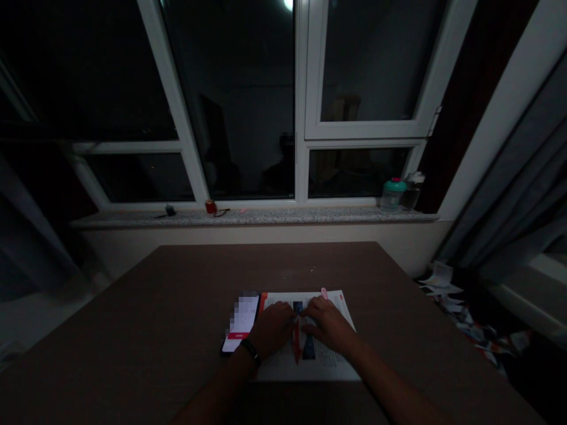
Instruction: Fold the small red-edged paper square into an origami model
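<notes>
A printed sheet or booklet point(330, 369) with an orange left edge and blue pictures lies on the brown table point(186, 277). Over its left half is my left hand point(275, 326), with a dark band on the wrist. My right hand point(326, 319) is over the right half, its fingers bent toward the left hand. Between them a reddish, narrow object point(296, 348) points toward me; its upper end is at the left fingertips. A pink item point(324, 293) shows just beyond the right hand. Left of the sheet lies a lit phone point(243, 316).
Behind the table runs a stone windowsill point(274, 216) with a red jar point(211, 206), a dark small item point(170, 209) and a teal-lidded bottle point(392, 193). Scattered papers point(460, 313) lie low beyond the table's right edge. Curtains hang at both sides.
</notes>
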`<state>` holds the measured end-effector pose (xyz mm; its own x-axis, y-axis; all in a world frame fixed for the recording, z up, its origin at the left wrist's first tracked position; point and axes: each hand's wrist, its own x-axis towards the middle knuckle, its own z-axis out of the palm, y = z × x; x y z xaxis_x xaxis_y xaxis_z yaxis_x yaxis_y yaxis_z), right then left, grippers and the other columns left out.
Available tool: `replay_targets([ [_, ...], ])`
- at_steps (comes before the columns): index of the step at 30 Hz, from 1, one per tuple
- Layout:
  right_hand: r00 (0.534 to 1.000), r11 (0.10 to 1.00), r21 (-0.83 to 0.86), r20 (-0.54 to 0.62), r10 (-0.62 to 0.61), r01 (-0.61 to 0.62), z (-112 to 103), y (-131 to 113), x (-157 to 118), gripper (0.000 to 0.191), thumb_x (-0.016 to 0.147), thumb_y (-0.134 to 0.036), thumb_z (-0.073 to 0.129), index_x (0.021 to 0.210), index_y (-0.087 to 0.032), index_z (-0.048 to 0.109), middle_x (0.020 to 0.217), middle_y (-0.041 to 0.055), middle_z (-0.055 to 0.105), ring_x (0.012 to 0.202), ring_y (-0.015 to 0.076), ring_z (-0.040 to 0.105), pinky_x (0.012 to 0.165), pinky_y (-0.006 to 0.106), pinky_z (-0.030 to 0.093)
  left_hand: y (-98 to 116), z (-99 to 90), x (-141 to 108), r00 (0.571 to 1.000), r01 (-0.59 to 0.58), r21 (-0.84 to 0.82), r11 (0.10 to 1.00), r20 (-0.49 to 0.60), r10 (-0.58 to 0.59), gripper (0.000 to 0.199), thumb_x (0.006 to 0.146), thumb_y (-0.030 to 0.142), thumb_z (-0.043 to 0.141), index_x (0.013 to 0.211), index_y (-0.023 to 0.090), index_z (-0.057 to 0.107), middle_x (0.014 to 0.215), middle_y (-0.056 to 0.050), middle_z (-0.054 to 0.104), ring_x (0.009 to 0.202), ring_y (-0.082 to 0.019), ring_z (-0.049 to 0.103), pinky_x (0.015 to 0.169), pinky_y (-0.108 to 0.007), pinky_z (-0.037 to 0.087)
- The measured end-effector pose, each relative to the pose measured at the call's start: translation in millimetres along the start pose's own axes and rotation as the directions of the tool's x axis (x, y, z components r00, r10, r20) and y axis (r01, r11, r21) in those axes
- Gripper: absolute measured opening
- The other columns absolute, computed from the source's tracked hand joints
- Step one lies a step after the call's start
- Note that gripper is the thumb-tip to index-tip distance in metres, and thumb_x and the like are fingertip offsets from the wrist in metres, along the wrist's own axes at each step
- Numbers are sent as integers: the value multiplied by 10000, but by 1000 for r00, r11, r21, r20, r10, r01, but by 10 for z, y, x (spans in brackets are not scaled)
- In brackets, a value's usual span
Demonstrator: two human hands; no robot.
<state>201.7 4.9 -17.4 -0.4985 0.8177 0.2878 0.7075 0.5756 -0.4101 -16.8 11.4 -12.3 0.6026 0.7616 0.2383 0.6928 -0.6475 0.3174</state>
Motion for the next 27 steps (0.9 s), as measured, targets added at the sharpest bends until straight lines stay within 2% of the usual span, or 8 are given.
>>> replay_targets([
  [7,1000,999,-32,7,5,-4,22,-12,4,291,820,-350,733,1090,-258,673,1029,50,602,1039,246,545,1062,458,309,-4,-14,2,1000,22,-5,1000,17,-21,108,899,178,568,999,198,605,1038,-50,633,991,-218,562,880,-338,428],
  [14,999,995,-96,30,-24,26,1,-43,-9,203,863,-359,685,1028,-241,699,996,52,596,1017,241,535,965,399,374,0,-33,10,999,11,41,999,44,-12,89,938,214,563,965,199,646,1005,-46,639,974,-220,561,865,-328,418],
  [19,999,995,-100,21,26,-24,5,-61,-30,214,856,-373,690,1040,-268,721,994,62,580,1031,259,529,962,413,369,28,6,22,998,24,137,990,57,-32,160,969,228,519,925,209,672,990,-49,642,944,-232,554,800,-347,397],
  [27,1000,991,-135,4,23,-22,42,-84,-23,183,861,-328,681,1019,-237,677,1020,58,578,1034,251,515,963,404,354,61,-17,13,997,77,159,984,20,-81,82,930,226,588,909,203,664,966,-50,646,937,-240,549,807,-363,384],
])
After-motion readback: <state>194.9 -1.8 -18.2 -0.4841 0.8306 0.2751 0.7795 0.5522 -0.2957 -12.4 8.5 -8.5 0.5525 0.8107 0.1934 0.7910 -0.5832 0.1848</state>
